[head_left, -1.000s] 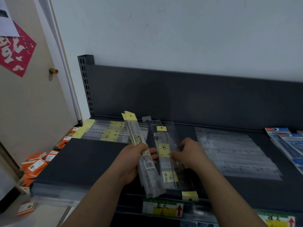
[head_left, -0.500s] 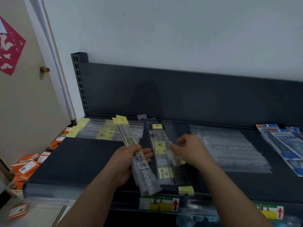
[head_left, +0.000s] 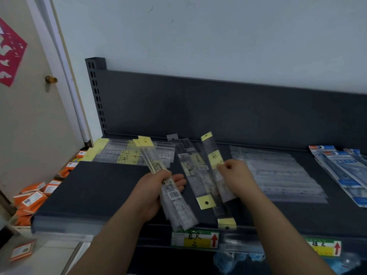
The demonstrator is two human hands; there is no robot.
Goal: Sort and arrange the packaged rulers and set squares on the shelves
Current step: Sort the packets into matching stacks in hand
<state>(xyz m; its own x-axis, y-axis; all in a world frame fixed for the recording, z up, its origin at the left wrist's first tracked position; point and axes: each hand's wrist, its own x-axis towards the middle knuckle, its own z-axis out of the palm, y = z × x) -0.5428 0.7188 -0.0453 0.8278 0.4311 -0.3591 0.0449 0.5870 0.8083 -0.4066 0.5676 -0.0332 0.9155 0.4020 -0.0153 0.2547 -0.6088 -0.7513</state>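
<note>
Left hand (head_left: 156,187) grip: thumb and fingers wrapped round a fanned bundle of clear-plastic packaged rulers with yellow header cards (head_left: 179,207). It's slanted above the dark grey metal shelf (head_left: 99,187), probably a gathered batch kept off it. Right hand (head_left: 236,179) grip: fingertips pinch one clear ruler packet with yellow label (head_left: 211,153) mid-length, probably singling it out. Between the grips, loose crooked ruler packets (head_left: 198,187) lie on the shelf, unsorted. Right of the right grip: a flat row of clear packets (head_left: 278,171), seemingly already arranged.
</note>
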